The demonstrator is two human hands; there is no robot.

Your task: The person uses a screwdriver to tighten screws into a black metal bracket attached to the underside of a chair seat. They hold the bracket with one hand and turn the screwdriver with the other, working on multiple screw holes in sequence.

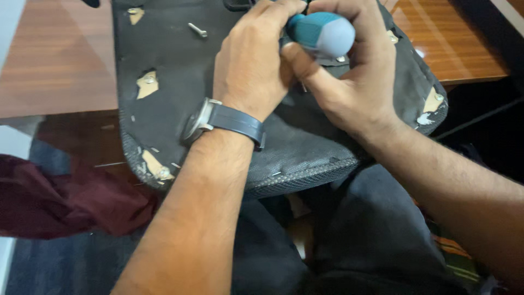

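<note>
no containers in view. right hand (pixel 349 76) wraps around a screwdriver (pixel 322 33) with teal-and-grey handle, pointed down at the underside of a black seat cushion (pixel 180 65) lying across the wooden table (pixel 60 60) edge and the lap. left hand (pixel 254 60) curls closed near the tool's shaft, wristwatch (pixel 229 120) on. loose screw (pixel 197 30) lies on the cushion; maroon cloth (pixel 65 196) at left.

I see even, soft indoor light with a pale sheen on the glossy brown wooden tabletop (pixel 60 65) at upper right; my left hand (pixel 251 60) casts a faint shadow on the black fabric seat pad (pixel 174 82); the lower corners go dim and slightly soft
</note>
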